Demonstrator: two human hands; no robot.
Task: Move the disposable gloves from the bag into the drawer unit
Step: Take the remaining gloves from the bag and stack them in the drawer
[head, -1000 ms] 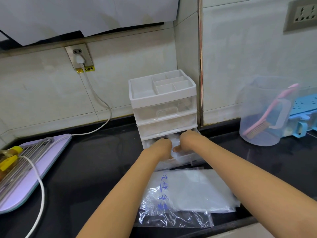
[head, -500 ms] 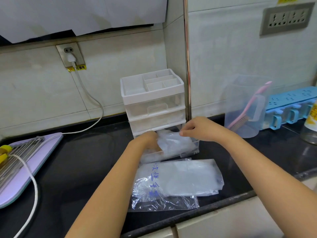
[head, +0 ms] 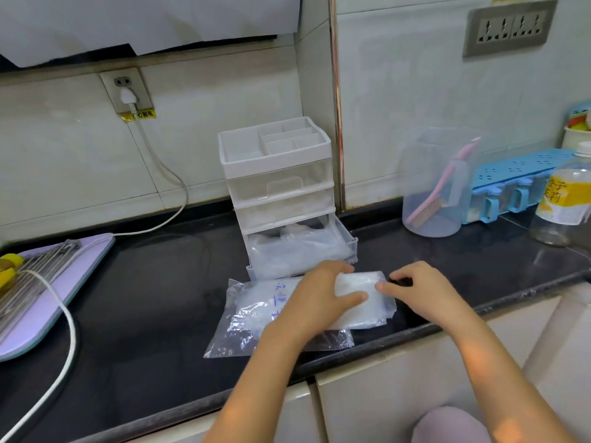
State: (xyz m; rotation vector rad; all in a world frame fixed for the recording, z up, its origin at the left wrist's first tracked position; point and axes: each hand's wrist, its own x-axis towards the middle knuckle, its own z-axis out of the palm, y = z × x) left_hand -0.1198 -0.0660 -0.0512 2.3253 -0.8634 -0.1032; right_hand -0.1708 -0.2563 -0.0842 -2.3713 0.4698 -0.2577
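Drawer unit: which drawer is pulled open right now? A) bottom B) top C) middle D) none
A: on the drawer unit, only the bottom drawer juts forward, with clear gloves heaped inside; the two drawers above sit flush.

Black countertop: white drawer unit stood against the tiled wall, its bottom drawer pulled out and holding crumpled clear gloves. Clear bag, blue handwriting, lay flat just in front. Left hand rested on the bag; right hand touched its right edge, possibly pinching it. Right: clear jug containing pink brush.
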